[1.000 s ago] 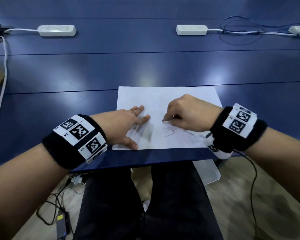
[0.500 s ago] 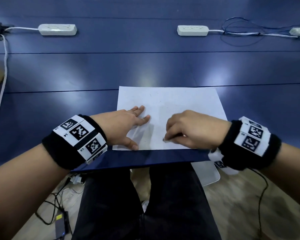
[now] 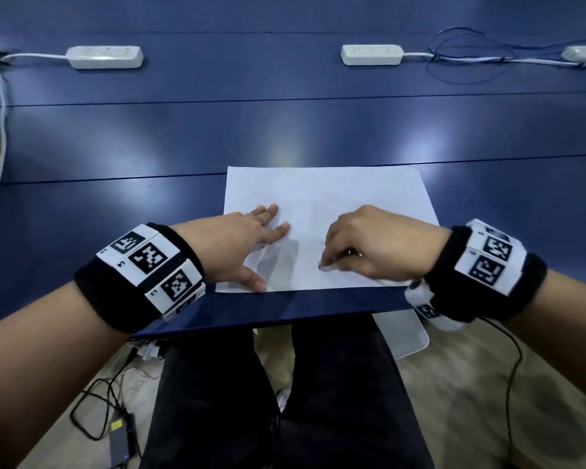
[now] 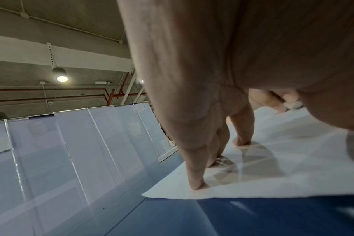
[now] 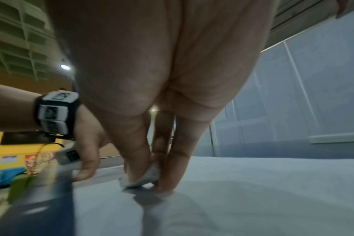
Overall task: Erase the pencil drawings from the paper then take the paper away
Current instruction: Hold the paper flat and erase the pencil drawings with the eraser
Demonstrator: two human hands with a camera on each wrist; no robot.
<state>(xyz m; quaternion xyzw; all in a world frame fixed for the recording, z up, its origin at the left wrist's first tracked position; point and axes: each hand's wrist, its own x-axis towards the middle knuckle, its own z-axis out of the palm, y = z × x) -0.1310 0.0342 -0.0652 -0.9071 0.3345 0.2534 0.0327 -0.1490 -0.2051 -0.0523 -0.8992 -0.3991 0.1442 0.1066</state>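
Head view: a white sheet of paper (image 3: pixel 322 198) lies flat on the blue table (image 3: pixel 183 137), its near edge close to the table's near edge. The left hand (image 3: pixel 237 242) rests on the sheet's left part with fingers straight and spread, thumb at the near-left corner; the left wrist view shows the fingertips (image 4: pixel 196 185) pressing the paper (image 4: pixel 273 167) down. The right hand (image 3: pixel 376 245) sits on the near-right part of the sheet, fingers curled together and clamped on a small white eraser (image 5: pixel 145 177), whose lower end touches the paper (image 5: pixel 253 183) in the right wrist view. In the head view the eraser itself is hidden by the fingers. A short, faint pencil mark (image 3: pixel 320 264) shows just left of the right fingertips; the rest of the sheet looks nearly blank apart from tiny specks. Both wrists carry black bands with coded white tags. Along the far side of the table lie three white power strips (image 3: pixel 105 57) with cables; the rightmost is cut off by the frame edge.
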